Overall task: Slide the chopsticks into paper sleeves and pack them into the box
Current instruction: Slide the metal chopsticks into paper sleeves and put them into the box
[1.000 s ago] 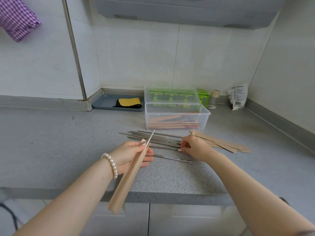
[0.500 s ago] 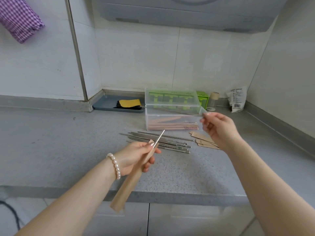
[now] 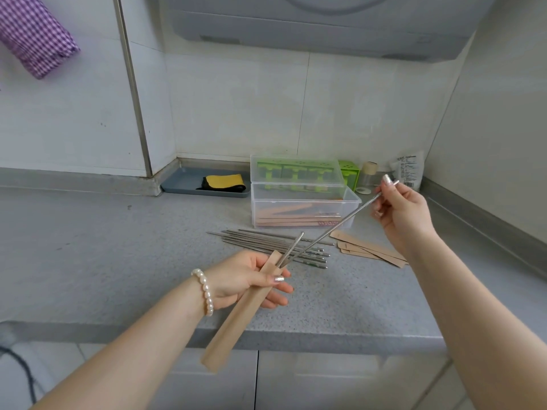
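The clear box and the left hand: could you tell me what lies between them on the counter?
In the head view, the loose metal chopsticks lie on the grey counter between the clear box and the left hand.

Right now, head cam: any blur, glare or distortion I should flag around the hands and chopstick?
Head view: strong wide-angle bending, with the wall pipe and counter edge bowed; light is soft and even, shadows faint; no hard glare, only a small glint on the chopstick top in the right hand; left hand and sleeve sharp; forearms near the bottom corners soft and stretched.
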Demonstrator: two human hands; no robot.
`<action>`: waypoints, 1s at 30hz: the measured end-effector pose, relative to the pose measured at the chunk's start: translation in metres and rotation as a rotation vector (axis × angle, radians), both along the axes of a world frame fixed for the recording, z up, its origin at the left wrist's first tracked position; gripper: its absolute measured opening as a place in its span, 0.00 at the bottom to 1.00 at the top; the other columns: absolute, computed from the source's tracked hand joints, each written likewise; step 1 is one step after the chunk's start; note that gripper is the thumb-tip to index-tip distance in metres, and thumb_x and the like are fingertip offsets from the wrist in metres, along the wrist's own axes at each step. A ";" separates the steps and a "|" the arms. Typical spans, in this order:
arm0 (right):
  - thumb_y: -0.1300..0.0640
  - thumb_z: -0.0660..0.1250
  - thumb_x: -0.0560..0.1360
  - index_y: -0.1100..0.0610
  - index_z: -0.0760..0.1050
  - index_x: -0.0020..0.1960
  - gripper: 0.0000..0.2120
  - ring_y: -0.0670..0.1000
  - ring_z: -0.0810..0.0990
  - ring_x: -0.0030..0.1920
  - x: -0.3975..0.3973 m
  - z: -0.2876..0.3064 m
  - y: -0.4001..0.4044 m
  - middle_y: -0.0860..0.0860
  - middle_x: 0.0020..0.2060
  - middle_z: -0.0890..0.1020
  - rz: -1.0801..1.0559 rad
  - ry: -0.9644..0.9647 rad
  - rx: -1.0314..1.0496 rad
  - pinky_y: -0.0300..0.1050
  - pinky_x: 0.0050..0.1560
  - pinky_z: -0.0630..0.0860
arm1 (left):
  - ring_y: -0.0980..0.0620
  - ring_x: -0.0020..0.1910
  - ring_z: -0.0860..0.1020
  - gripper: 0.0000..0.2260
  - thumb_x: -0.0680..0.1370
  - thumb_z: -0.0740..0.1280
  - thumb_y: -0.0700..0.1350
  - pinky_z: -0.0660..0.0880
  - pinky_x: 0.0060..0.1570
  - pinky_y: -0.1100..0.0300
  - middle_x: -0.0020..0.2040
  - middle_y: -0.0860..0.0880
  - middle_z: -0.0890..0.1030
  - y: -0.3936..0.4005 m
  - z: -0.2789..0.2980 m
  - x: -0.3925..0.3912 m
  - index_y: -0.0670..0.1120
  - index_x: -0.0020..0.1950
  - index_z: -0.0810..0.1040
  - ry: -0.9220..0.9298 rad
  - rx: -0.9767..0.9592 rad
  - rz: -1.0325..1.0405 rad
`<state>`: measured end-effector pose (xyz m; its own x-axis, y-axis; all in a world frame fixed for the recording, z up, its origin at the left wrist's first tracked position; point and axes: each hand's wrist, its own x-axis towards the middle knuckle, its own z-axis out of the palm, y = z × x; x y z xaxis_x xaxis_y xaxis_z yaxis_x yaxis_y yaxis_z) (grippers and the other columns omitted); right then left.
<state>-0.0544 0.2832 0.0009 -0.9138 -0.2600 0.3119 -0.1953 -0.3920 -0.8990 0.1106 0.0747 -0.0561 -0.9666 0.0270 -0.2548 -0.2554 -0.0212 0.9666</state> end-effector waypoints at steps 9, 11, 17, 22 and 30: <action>0.57 0.59 0.80 0.59 0.73 0.37 0.14 0.45 0.69 0.26 0.008 0.012 -0.001 0.48 0.22 0.74 -0.027 0.072 0.034 0.35 0.30 0.68 | 0.46 0.40 0.84 0.05 0.76 0.65 0.36 0.81 0.39 0.58 0.45 0.43 0.84 0.002 -0.001 0.001 0.40 0.51 0.77 -0.006 -0.081 -0.002; 0.57 0.60 0.80 0.58 0.74 0.36 0.14 0.45 0.69 0.27 0.008 0.012 -0.002 0.48 0.23 0.74 -0.032 0.087 0.070 0.36 0.31 0.68 | 0.46 0.40 0.84 0.05 0.76 0.65 0.37 0.81 0.40 0.58 0.45 0.43 0.84 0.002 -0.001 0.001 0.40 0.52 0.77 -0.007 -0.096 -0.009; 0.56 0.64 0.77 0.61 0.76 0.37 0.12 0.48 0.68 0.28 0.009 0.004 -0.012 0.50 0.25 0.75 0.006 0.078 0.288 0.40 0.33 0.66 | 0.48 0.39 0.83 0.06 0.77 0.64 0.38 0.80 0.41 0.59 0.47 0.44 0.83 0.010 0.003 0.001 0.40 0.52 0.77 0.004 -0.146 -0.085; 0.60 0.69 0.74 0.62 0.78 0.48 0.05 0.49 0.75 0.30 0.018 -0.018 -0.031 0.53 0.31 0.80 0.082 -0.040 0.421 0.39 0.33 0.70 | 0.49 0.37 0.83 0.06 0.78 0.62 0.37 0.80 0.36 0.61 0.45 0.44 0.83 0.017 0.007 0.000 0.38 0.53 0.75 0.015 -0.083 -0.104; 0.55 0.66 0.76 0.58 0.70 0.46 0.07 0.46 0.80 0.30 0.045 -0.040 -0.052 0.54 0.35 0.85 0.021 0.047 0.385 0.42 0.37 0.75 | 0.49 0.34 0.83 0.05 0.78 0.62 0.36 0.80 0.33 0.61 0.41 0.43 0.84 0.016 0.007 0.001 0.37 0.52 0.75 -0.005 0.010 -0.032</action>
